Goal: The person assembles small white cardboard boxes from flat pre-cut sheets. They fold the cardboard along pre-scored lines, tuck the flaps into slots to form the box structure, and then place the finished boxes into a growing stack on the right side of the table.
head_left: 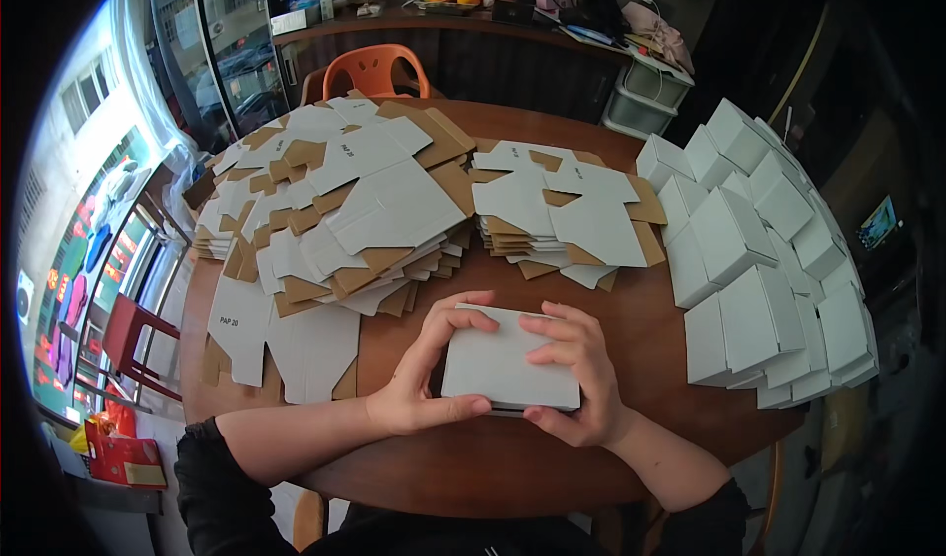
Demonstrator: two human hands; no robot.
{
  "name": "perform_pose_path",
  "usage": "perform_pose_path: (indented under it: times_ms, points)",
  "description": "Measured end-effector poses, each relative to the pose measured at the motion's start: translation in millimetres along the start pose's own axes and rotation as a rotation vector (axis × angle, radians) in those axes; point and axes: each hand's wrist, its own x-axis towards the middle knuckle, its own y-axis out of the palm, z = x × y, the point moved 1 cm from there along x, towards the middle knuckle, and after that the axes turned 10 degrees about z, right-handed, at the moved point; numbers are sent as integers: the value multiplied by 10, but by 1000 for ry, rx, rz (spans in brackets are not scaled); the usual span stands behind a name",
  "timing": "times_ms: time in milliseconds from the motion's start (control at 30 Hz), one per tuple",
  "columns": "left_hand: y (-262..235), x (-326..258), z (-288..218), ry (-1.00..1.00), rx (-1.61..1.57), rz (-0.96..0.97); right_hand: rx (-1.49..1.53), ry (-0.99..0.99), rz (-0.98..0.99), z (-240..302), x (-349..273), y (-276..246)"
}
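The round brown wooden bench (631, 359) carries everything. On its left side lies a wide, loose heap of flat unfolded cardboard blanks, white and brown (335, 211); a smaller stack of the same blanks (562, 211) lies at the middle. On the right side stands a pile of finished white folded boxes (759, 260). Behind the bench is an orange plastic chair (372, 68). At the near edge, the left hand (419, 383) and the right hand (581, 374) both hold one flat white cardboard box (507, 369), fingers closed around its two sides, thumbs on top.
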Motion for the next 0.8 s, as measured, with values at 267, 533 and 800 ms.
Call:
perform_pose_path:
  times_ms: [267,533,800]
  points:
    - [3,5,-33,5,5,18,157,10,-50,-41,7,-8]
    - [8,10,-27,-55,-141,2,157,48,-46,-4,10,-6]
    - [34,23,-60,-52,-218,-34,141,52,-16,28,14,-16]
